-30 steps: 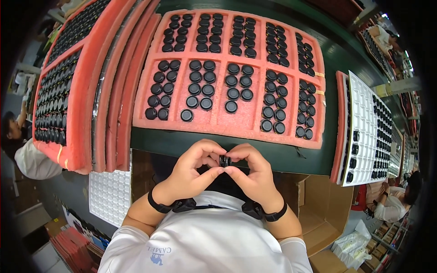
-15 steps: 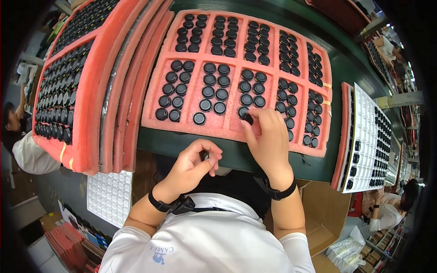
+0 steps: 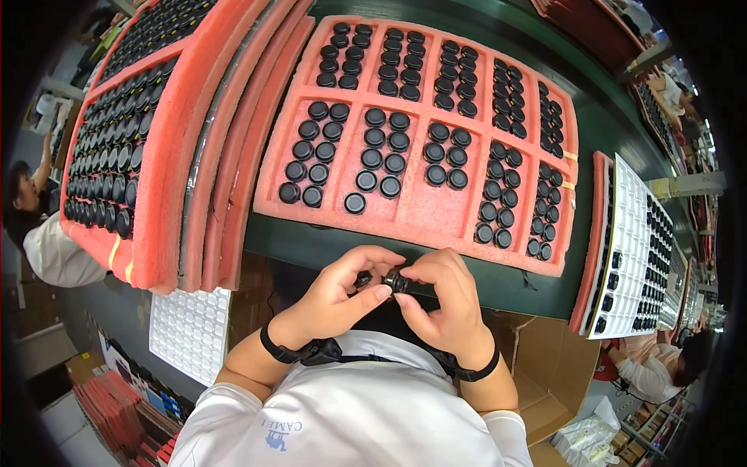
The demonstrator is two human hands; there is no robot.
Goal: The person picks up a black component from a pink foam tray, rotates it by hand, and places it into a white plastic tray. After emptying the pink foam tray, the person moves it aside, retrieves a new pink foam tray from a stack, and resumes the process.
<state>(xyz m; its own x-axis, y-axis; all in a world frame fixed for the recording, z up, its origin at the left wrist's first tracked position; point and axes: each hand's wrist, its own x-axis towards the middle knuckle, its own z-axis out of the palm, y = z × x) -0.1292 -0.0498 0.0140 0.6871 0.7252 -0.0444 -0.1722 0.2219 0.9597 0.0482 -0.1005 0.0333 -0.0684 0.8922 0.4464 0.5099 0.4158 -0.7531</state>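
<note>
In front of my waist, both hands are brought together. My right hand pinches a short black cylindrical part between thumb and fingers. My left hand is closed with its thumb tip against that part, and a small dark piece shows within its curled fingers; its kind cannot be made out. Just beyond the hands lies a pink foam tray with compartments holding rows of black round-topped parts. The front middle compartment has bare foam at its near end.
Pink foam trays stand on edge at the left, filled with similar parts. A white cell tray with black parts stands at the right, a white tray lower left. A cardboard box sits below the bench. People work on both sides.
My right hand has come back from the foam tray to my left hand with a black cylindrical part. More parts are gone from the front middle compartment.
</note>
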